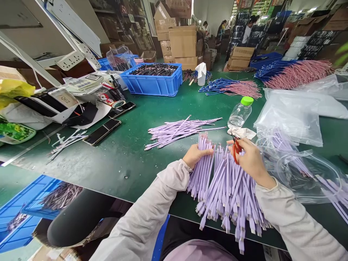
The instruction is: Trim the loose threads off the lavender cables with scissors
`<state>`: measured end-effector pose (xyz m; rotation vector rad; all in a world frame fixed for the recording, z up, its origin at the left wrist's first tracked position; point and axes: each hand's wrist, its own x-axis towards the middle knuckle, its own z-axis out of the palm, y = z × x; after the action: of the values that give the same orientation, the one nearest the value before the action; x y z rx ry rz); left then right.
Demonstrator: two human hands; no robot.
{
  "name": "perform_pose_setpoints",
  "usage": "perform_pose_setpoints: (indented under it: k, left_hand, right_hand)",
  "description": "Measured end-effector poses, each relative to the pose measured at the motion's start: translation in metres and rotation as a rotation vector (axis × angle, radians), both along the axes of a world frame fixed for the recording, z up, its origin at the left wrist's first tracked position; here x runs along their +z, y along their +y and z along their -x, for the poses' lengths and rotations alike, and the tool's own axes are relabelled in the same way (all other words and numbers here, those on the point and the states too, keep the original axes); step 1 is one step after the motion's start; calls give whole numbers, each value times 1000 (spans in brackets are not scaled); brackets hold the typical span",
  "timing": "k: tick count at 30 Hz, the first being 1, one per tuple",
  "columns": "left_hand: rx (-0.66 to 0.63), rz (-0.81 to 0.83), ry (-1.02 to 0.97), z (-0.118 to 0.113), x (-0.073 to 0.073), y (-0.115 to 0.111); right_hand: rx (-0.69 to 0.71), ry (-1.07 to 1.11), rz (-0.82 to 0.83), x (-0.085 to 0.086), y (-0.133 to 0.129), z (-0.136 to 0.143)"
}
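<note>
At the lower left of the frame, a blue bin (19, 239), cut off by the edge, holds dark cables (63, 195). Toward the upper centre, a blue crate (152, 85) is filled with dark pieces (153, 69) too jumbled to make out singly. At lower centre, the left hand (194, 156) is clamped around a bunch of lavender cables (199, 181), its fingers mostly hidden behind them. Just beside it, a heap of more lavender cables (228, 192) overhangs the table's (100, 165) near edge. Right of centre, a green-capped bottle (239, 114) contains clear liquid. Below it, the right hand (251, 161) is closed on red-handled cutters (236, 151); whether their small dark tips touch a wire cannot be told. At right, a clear bag (299, 181) lies with lavender strands (288, 146) blurred by the creased plastic.
</note>
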<state>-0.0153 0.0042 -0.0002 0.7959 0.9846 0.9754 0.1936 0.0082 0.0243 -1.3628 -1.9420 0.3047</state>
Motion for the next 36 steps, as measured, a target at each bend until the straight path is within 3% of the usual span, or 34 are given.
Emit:
perform_pose_setpoints:
  k: [9,36]
  left_hand:
    - [7,-21,-5,-3,1,-1]
    - [-6,-103,113,-6,4,-5]
  right_hand:
    - [246,49,22,-5,-13,17]
    - [221,183,234,-12,-10,14]
